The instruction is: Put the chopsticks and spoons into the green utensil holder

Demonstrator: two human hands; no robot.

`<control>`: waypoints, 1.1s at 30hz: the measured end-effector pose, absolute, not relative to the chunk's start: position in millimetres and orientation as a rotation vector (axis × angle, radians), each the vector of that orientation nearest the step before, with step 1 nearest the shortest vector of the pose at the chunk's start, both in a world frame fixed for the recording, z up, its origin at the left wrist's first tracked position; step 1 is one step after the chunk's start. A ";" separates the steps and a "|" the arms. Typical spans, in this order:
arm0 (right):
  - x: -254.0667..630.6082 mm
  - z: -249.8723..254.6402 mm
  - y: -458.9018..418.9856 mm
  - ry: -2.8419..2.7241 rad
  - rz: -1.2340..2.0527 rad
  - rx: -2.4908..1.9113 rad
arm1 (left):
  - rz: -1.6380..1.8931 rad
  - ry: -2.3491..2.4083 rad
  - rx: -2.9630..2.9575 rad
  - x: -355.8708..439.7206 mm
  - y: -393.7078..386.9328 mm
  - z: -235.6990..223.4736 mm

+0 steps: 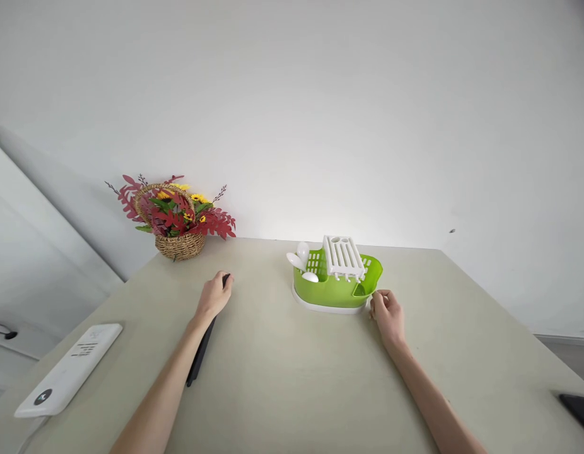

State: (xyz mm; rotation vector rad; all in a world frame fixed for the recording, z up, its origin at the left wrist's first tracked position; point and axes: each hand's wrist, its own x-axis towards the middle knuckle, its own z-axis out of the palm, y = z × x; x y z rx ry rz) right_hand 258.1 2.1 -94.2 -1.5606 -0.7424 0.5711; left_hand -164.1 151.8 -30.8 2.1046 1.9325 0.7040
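Observation:
My left hand [216, 294] is wrapped around a bundle of black chopsticks [202, 354], which slants back beneath my forearm over the table. To its right stands a green utensil basket [315, 291] on a white base tray [320, 308]. A white slotted rack [343, 255] with small hooks sits across the basket's top. Several white spoons [302, 252] stick out at the basket's left end. My right hand [389, 315] is closed at the right end of the basket, its fingers curled against the edge; the fingertips are partly hidden.
A wicker basket of red and yellow flowers [181, 246] stands at the back left by the wall. A white corded device [69, 372] lies at the left edge of the table [292, 391]. A black flat object [578, 410] is at the right edge.

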 end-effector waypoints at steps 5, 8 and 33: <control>258.0 -93.0 1.7 -0.743 0.571 -1.561 | 0.601 2.020 2.195 -164.0 149.4 -43.3; 258.0 -92.1 1.6 -0.740 0.572 -1.564 | 0.564 2.072 2.232 -161.7 145.4 -44.6; 259.4 -94.9 0.9 -0.749 0.567 -1.563 | 0.626 2.028 2.659 -158.8 125.2 -56.8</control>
